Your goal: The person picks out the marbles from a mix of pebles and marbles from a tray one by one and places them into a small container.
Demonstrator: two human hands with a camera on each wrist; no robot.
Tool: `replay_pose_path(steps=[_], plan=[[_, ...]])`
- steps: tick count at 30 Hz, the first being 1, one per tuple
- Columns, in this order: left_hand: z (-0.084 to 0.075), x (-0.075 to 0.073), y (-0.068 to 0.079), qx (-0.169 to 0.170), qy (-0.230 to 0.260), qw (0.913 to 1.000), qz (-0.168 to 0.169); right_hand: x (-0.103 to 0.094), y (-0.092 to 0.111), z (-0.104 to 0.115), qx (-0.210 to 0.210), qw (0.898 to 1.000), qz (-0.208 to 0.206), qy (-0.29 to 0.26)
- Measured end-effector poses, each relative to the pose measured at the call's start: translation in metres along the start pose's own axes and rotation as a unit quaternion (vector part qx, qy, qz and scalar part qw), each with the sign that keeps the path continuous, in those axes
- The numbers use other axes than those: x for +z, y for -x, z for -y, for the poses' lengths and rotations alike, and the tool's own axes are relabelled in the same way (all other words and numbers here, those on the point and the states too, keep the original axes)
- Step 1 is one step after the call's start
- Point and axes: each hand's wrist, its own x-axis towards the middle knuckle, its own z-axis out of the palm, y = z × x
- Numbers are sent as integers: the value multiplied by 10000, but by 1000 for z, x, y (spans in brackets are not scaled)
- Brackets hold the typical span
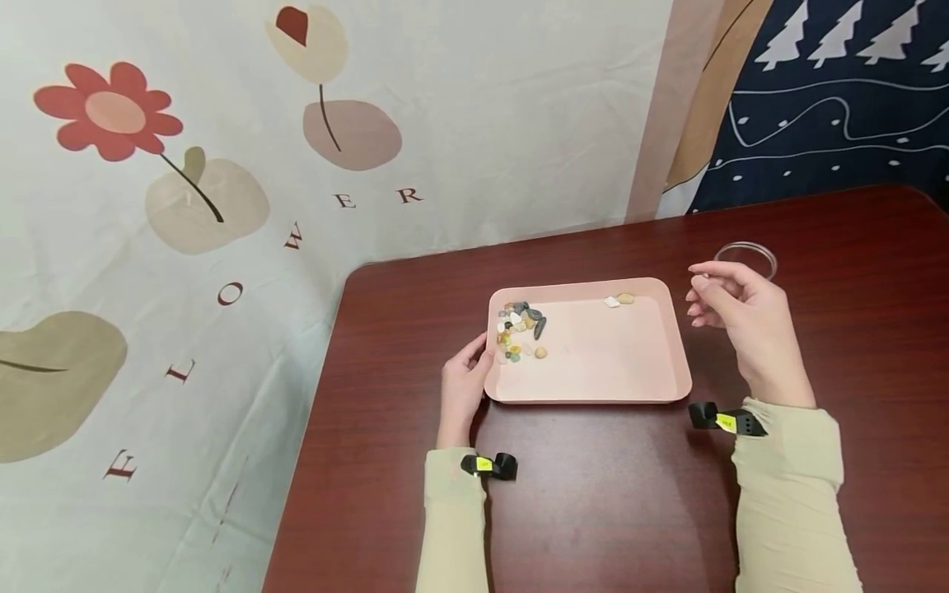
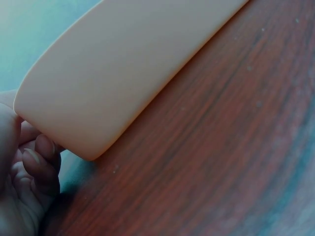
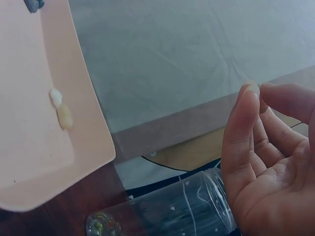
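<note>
A pink tray (image 1: 586,354) lies on the table, with several small colored pebbles (image 1: 521,325) grouped at its left end. A white pebble (image 1: 611,302) and a yellowish pebble (image 1: 626,298) sit by its far wall. My left hand (image 1: 464,383) grips the tray's left side; in the left wrist view its fingers (image 2: 43,160) curl at the tray's corner. To the right of the tray, my right hand (image 1: 749,321) is raised, pinching a tiny pale pebble (image 3: 252,86) between thumb and forefinger, mostly hidden. Beside that hand stands a clear jar (image 3: 162,206) with some pebbles at its bottom.
The dark red wooden table (image 1: 593,478) ends at a hanging cloth (image 1: 504,123) with flower prints behind and to the left. A navy cloth (image 1: 830,123) with white trees hangs at the back right. The jar's round rim (image 1: 749,245) shows just beyond my right hand.
</note>
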Motion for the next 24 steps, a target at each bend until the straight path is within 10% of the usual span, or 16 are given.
replay_pose_path(steps=[24], plan=[[1, 1, 1, 18, 0, 10000, -40, -18, 0, 3, -18, 9981, -459, -417]])
